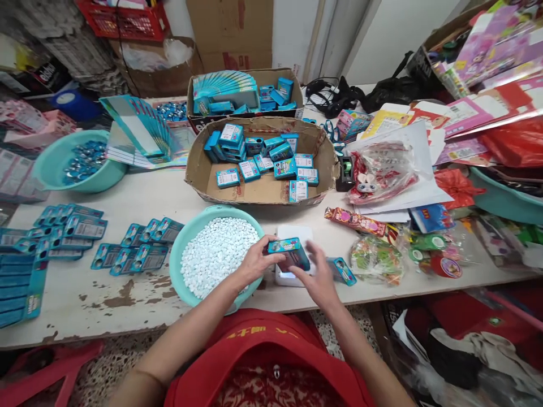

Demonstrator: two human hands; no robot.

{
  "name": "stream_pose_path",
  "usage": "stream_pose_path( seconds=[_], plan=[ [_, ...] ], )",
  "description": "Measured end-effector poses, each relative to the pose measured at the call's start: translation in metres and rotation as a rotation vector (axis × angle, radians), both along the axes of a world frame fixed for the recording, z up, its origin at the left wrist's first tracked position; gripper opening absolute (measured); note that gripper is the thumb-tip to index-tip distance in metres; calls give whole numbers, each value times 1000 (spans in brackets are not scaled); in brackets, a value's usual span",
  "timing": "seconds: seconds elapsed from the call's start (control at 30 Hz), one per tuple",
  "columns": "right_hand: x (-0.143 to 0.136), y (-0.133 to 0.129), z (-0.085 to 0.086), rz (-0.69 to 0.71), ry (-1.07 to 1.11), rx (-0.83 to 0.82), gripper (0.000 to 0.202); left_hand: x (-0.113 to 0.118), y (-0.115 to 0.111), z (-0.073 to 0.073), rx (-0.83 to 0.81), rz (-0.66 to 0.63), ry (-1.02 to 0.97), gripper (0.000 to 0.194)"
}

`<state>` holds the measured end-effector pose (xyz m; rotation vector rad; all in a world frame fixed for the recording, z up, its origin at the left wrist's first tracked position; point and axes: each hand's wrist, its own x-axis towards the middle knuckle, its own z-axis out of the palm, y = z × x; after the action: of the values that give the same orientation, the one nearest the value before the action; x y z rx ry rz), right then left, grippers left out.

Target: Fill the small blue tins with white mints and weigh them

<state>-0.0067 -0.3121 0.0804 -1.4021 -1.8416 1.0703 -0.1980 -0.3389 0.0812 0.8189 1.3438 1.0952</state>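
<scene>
Red apron (271, 345), yellow lettering across it, lies nearest, just below the front edge of the tabletop (156, 189); above it, the left grip (254, 263) is closed on the left end of a blue box (291, 254), thumb below and fingers above; the right grip (318, 277) is open, fingers spread at the box's right end (whether its thumb touches the box, I cannot tell). Box and grips are over a white device (292, 233), near the middle of the front edge; a flat blue carton (345, 271) lies just right of the right grip. Left of the device, a teal basin (175, 265) of small white pieces (220, 254) sits at the front edge; farther left, blue packs (148, 257) lie in groups towards the left end. Behind the device, a cardboard tray (263, 192) holds more blue boxes (284, 168); towards the right, a long red packet (356, 220) lies beside a clear bag (375, 260).
</scene>
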Motion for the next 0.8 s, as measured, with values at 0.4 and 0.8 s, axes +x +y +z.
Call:
stream_pose_path(
  seconds=[0.4,0.8],
  plan=[
    [-74,3,14,404,-219,187,30,-28,-5,7,-186,786,-844,38],
    [-79,6,2,340,-117,44,33,-36,-4,-2,-156,827,-881,15]
  ],
)
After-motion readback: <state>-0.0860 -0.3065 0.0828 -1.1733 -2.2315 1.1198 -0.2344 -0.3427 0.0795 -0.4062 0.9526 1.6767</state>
